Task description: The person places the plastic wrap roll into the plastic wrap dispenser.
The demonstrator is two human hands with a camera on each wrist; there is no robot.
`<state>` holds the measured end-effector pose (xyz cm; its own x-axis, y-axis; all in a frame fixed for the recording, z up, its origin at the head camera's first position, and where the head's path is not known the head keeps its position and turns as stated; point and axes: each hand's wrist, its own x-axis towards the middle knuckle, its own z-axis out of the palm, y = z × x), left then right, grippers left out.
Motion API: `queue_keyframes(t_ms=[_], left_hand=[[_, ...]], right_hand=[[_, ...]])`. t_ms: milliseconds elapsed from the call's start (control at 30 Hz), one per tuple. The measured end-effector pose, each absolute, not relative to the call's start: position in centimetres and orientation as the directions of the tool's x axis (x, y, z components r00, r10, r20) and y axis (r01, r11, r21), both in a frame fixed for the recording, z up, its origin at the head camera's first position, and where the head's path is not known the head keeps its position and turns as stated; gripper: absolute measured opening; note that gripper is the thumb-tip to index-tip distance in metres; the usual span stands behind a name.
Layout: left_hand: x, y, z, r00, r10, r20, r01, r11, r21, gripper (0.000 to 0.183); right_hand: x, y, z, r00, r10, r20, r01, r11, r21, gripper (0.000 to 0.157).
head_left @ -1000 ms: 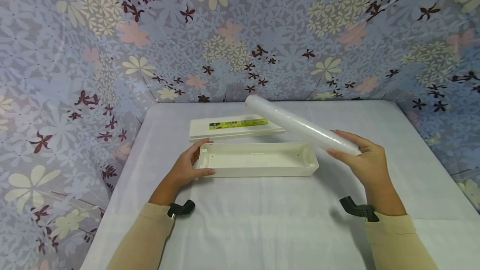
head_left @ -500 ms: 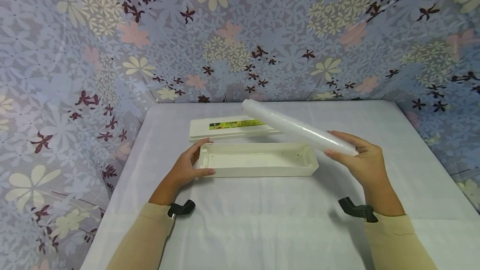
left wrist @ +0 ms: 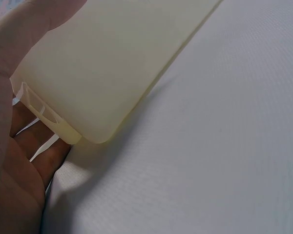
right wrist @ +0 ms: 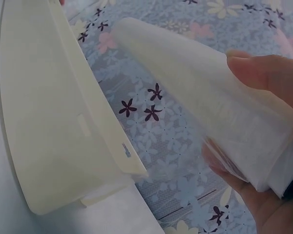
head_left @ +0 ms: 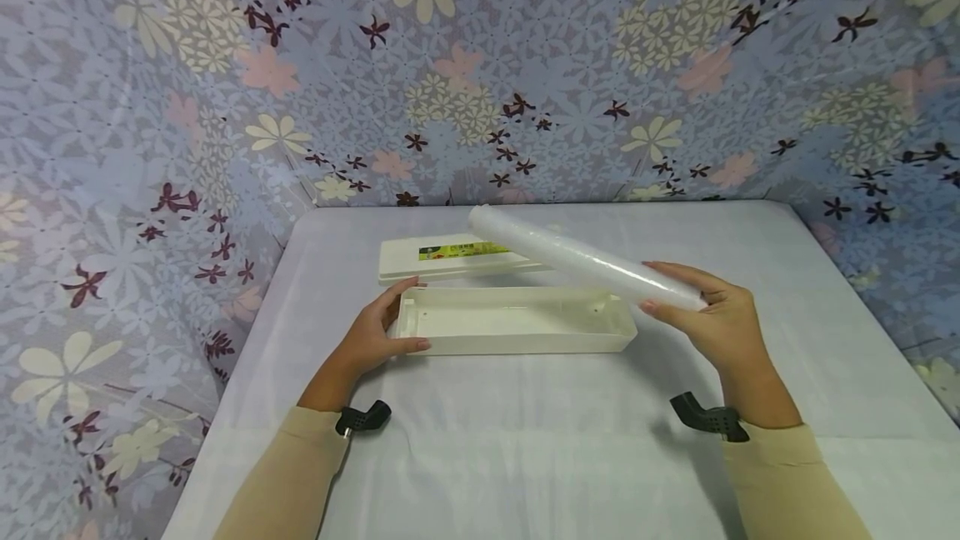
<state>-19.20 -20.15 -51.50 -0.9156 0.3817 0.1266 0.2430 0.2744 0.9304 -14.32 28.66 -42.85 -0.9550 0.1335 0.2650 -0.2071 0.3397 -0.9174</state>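
Observation:
A long cream plastic box [head_left: 517, 344] lies open-topped on the table. My left hand [head_left: 372, 336] grips its left end, thumb along the front wall and fingers round the back corner; the left wrist view shows the thumb over the box wall [left wrist: 107, 63]. In my right hand [head_left: 723, 315] is a roll of plastic wrap [head_left: 585, 261], pinched near its right end between thumb and fingers. The roll slants up to the left above the box's right end, its far end overlapping the box lid [head_left: 397, 261] in the head view. Part of the lid's yellow-green label is hidden behind the roll.
A white cloth covers the table [head_left: 525, 440]. Behind it and on both sides stand walls of flower-patterned fabric [head_left: 480, 65]. The lid lies just behind the box.
My right hand has moved a little left with the roll, whose far end has come left and lower, covering more of the lid. My left hand and the box have stayed put.

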Motion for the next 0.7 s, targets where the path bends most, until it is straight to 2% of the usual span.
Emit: queue_keyframes(t_ms=[533,700], left_hand=[[-19.3,-20.1,-51.6,-0.914,0.382,0.135,0.251,0.272,0.929,0.103],[-19.3,-20.2,-51.5,-0.913,0.386,0.131,0.247,0.268,0.931,0.104]], right_hand=[[-14.4,27.6,-42.8,-0.952,0.085,0.293,-0.253,0.319,-0.913,0.053],[-14.7,27.4,-43.0,-0.940,0.051,0.338,-0.308,0.296,-0.904,0.052]])
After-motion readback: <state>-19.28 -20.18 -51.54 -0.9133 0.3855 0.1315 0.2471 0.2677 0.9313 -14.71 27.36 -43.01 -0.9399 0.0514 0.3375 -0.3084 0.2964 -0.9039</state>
